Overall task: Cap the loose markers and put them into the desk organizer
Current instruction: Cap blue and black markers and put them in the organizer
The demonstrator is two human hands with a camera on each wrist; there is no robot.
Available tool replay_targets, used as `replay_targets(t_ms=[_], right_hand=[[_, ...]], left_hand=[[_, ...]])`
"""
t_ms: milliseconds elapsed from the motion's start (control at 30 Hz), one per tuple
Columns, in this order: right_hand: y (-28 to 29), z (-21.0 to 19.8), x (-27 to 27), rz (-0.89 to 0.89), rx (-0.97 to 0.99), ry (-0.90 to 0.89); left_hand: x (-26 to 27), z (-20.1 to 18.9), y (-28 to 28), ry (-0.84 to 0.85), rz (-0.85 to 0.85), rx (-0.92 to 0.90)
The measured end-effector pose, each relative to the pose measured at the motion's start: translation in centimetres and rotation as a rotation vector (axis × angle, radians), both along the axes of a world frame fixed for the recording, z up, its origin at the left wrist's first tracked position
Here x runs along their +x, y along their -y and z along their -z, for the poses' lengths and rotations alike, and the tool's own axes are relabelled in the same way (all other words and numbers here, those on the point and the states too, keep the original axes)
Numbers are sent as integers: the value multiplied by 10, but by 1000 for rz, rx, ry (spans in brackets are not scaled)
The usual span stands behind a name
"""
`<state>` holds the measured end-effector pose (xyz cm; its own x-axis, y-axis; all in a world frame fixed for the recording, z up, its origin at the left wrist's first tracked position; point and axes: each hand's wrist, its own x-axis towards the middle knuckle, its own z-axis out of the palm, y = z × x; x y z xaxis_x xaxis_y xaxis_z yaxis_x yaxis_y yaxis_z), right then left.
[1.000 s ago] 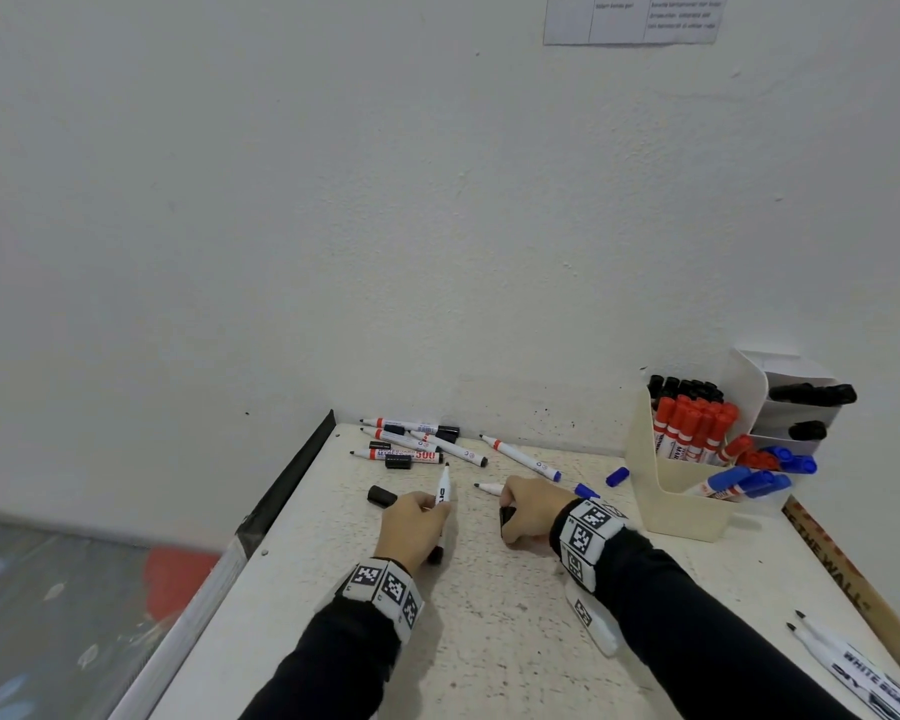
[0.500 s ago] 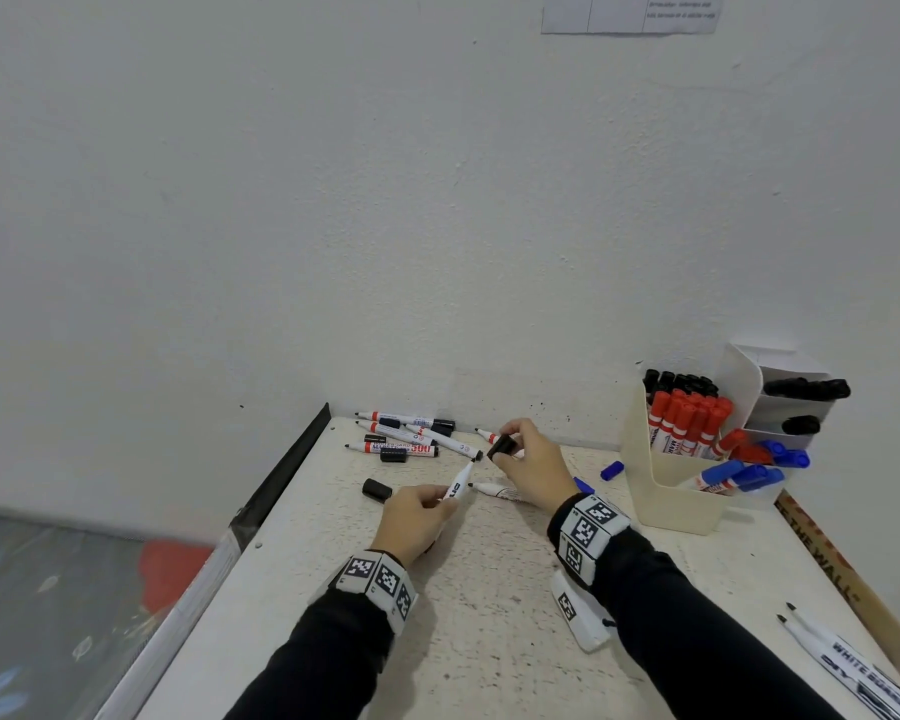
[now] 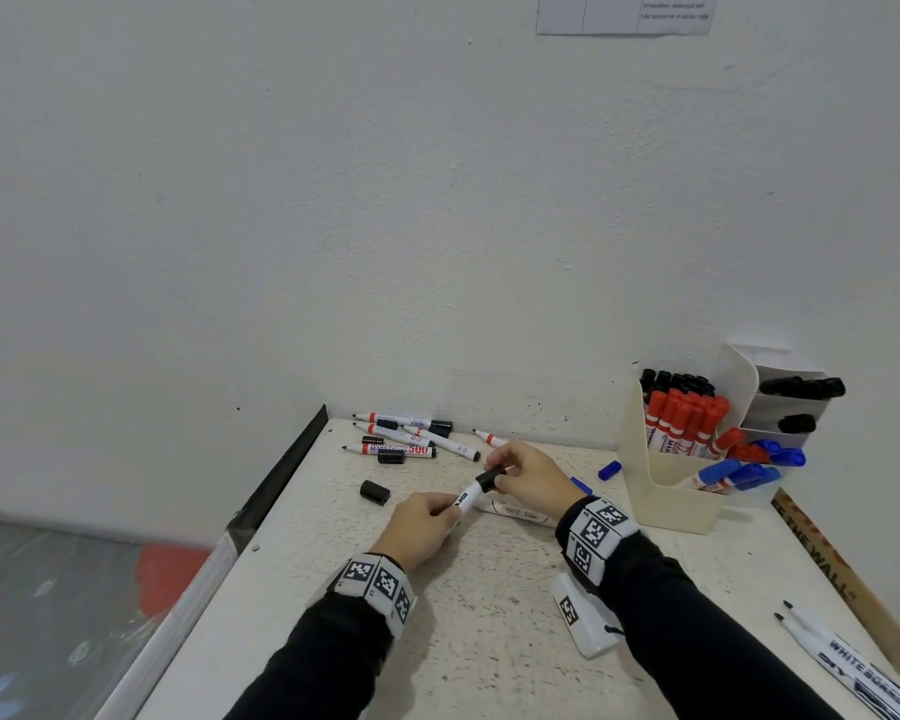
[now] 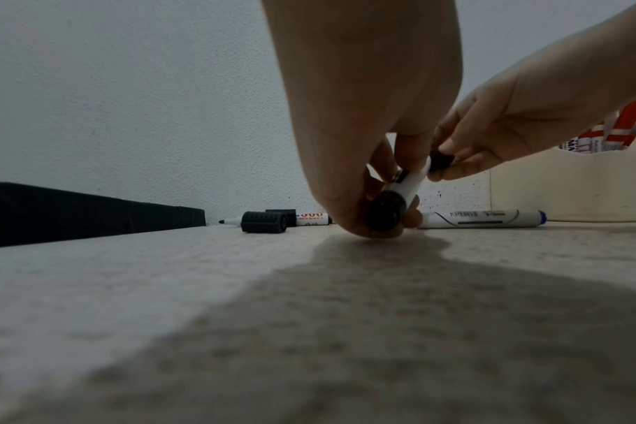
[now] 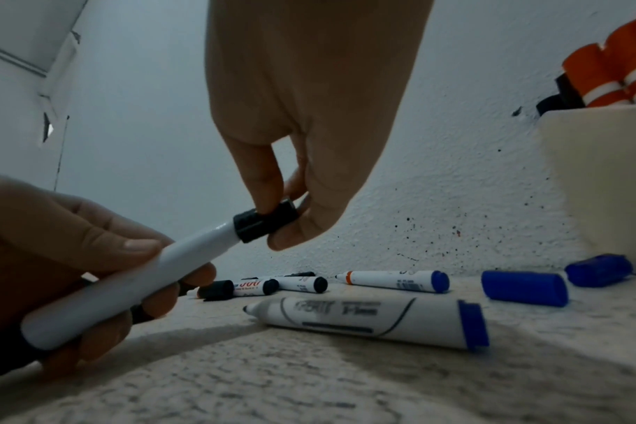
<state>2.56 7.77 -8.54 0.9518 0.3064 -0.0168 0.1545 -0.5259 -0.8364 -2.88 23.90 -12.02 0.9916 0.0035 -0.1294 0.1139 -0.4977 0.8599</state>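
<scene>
My left hand (image 3: 421,527) grips a white marker (image 3: 467,500) by its lower barrel, tip pointing up and right. My right hand (image 3: 528,478) pinches a black cap (image 3: 489,479) that sits on the marker's tip; the right wrist view shows the black cap (image 5: 265,221) on the white marker (image 5: 135,281). The cream desk organizer (image 3: 666,491) stands at the right and holds red, black and blue capped markers. Several uncapped markers (image 3: 406,439) lie near the wall. A blue-ended uncapped marker (image 5: 371,318) lies on the table under my right hand.
Loose black caps (image 3: 374,492) (image 3: 391,456) lie left of my hands, and blue caps (image 3: 609,470) (image 5: 525,287) lie near the organizer. Two more white markers (image 3: 848,662) rest at the table's near right corner beside a wooden ruler (image 3: 842,579). The table (image 3: 463,641) ends at a black strip on the left.
My right hand picked up the black cap from the table, raised it and brought it onto the tip of the marker. My left hand tilted the marker toward it.
</scene>
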Motion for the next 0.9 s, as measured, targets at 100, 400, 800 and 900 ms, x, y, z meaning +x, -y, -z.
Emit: replay_targets(t_ms=[100, 400, 800, 900], right_hand=[[5, 0, 0, -11, -33, 3], [17, -2, -4, -18, 15, 28], [21, -6, -22, -190, -648, -237], [21, -5, -21, -241, -654, -287]], left_hand=[[-2, 0, 0, 11, 26, 15], [-3, -2, 2, 5, 62, -32], [-5, -4, 1, 55, 2, -154], [-4, -4, 1, 75, -11, -182]])
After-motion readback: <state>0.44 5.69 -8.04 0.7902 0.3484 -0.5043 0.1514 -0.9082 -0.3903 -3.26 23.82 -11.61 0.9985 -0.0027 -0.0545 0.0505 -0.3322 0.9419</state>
